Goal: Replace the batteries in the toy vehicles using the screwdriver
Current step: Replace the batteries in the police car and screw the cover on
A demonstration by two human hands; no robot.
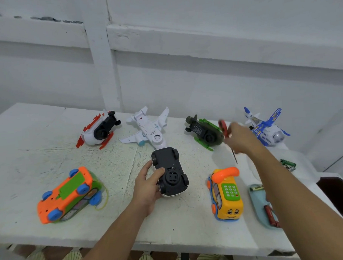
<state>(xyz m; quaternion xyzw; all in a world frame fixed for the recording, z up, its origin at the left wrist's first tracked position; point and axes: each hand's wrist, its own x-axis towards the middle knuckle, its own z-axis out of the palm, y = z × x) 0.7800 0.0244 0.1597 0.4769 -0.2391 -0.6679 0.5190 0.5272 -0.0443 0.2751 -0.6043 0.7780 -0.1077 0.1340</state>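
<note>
Left hand (147, 188) grips the toy car (169, 171), thumb over the black underside. The car lies wheels-up at mid-desk, likely so its battery hatch faces the tool. Right hand (238, 137) is raised above the desk's right side, fingers closed on the red-handled screwdriver (223, 125), shaft pointing down; the hand is motion-blurred, so the exact grip is unclear. Other toys also sit belly-up, including the orange bus (69, 195) and white plane (147, 129). Batteries lie in a pale blue tray (258, 196), within reach on the right. The desk (39, 139) is white, scuffed and scratched. White panelled wall behind.
</note>
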